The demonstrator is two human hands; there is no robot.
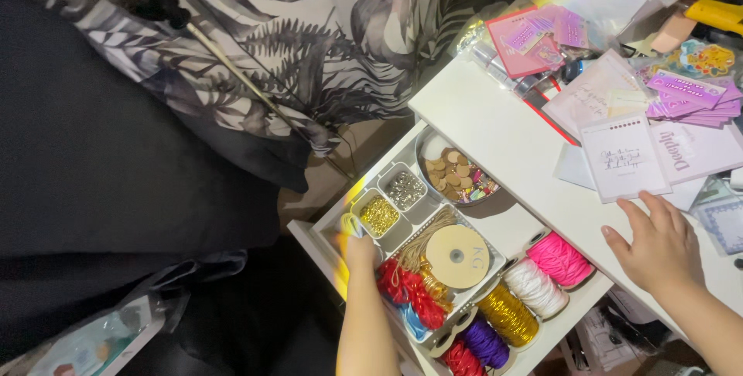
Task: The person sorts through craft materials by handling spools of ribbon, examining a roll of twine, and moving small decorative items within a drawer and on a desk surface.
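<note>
My left hand [358, 250] reaches into an open white drawer [325, 221] and its fingers close on something small and yellowish at the drawer's near-left corner, beside a small tub of gold beads [378, 214]. What it grips is too blurred to name. My right hand [658, 248] rests flat on the white desk top [495, 124], fingers spread, just below a white spiral notepad [623, 157].
The drawer holds a tub of silver beads [405, 188], a round bowl of wooden discs [453, 172], a tan tape roll [457, 256], red cord [409, 291] and spools of pink [559, 258], white, gold and purple thread. Pink cards [689, 97] and packets clutter the desk. A leaf-print fabric [309, 43] hangs at left.
</note>
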